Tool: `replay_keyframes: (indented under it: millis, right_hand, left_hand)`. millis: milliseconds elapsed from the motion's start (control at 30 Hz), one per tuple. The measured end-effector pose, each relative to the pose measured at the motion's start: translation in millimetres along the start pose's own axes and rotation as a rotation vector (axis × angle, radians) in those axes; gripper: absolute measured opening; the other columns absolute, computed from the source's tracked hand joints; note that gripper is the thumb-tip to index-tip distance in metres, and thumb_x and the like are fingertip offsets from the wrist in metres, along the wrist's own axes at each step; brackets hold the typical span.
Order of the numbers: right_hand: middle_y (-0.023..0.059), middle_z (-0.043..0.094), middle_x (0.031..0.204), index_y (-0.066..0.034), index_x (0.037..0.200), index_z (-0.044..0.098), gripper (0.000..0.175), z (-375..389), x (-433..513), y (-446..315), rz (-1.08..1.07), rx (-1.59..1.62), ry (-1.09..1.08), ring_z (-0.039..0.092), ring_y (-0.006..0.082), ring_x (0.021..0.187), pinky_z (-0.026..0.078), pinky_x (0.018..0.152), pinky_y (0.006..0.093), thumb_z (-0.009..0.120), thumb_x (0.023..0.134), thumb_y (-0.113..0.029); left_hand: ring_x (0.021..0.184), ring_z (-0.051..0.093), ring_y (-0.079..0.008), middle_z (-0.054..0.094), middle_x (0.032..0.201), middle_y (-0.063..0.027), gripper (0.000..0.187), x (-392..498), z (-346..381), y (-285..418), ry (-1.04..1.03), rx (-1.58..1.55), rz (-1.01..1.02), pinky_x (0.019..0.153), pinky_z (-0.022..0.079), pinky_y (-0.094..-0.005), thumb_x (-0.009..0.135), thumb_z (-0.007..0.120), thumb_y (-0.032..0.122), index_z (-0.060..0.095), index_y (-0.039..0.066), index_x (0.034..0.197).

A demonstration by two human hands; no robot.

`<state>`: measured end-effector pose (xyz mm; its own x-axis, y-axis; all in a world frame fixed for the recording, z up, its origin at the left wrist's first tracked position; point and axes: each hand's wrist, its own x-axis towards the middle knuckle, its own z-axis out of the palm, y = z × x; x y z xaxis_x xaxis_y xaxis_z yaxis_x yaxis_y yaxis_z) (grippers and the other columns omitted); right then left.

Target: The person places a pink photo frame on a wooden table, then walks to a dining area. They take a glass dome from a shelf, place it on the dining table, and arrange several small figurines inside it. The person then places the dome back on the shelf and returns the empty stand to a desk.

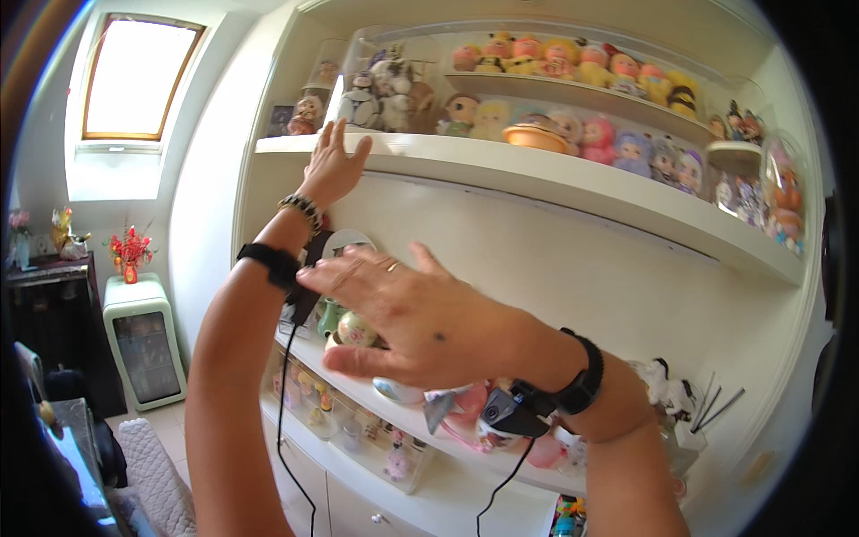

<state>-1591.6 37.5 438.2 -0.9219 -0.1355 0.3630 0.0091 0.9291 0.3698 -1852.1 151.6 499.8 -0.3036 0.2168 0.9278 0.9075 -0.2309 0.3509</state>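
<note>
My left hand (333,161) is raised with its fingers apart and holds nothing. It overlaps the front edge of the upper white shelf (470,153), next to a clear display case (423,60) of plush dolls; I cannot tell whether it touches either. In front of the lower shelf, my right hand (416,315) hovers with thumb and fingers spread and nothing in it. It partly hides a floral ceramic pot (356,329) and a green vase (329,317). Both wrists carry black straps; a small camera (513,411) with a black cable hangs below the right one.
Vinyl-faced dolls (597,137) and an orange bowl (535,136) line the upper shelf. Below stand a horse figurine (671,389), reed diffuser sticks (717,409) and a clear box (376,429) of figures. A mint-green cabinet (142,342) and a quilted seat (151,470) are at left.
</note>
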Motion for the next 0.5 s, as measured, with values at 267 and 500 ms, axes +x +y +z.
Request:
replay_keyframes:
  millis: [267,500]
  right_hand:
    - [0.0189,0.043,0.136,-0.0047,0.136,0.037,0.073,-32,-106,-82,-0.142,0.367,0.136,0.043,0.0356,0.125,0.030,0.101,0.0560,0.046,0.089,-0.059]
    - [0.0149,0.047,0.136,-0.0018,0.138,0.037,0.072,-23,-210,-144,-0.261,0.970,0.094,0.047,0.0293,0.123,0.037,0.101,0.0391,0.061,0.086,-0.046]
  left_hand:
    - [0.130,0.035,-0.0353,0.036,0.139,-0.0252,0.065,-147,-78,114,-0.235,-0.284,0.018,0.107,0.030,-0.0401,0.093,0.051,0.041,0.030,0.002,0.140]
    - [0.129,0.039,-0.0277,0.034,0.145,-0.0103,0.061,-338,-191,250,-0.409,-0.445,-0.096,0.100,0.038,-0.0441,0.092,0.059,0.024,0.029,0.012,0.143]
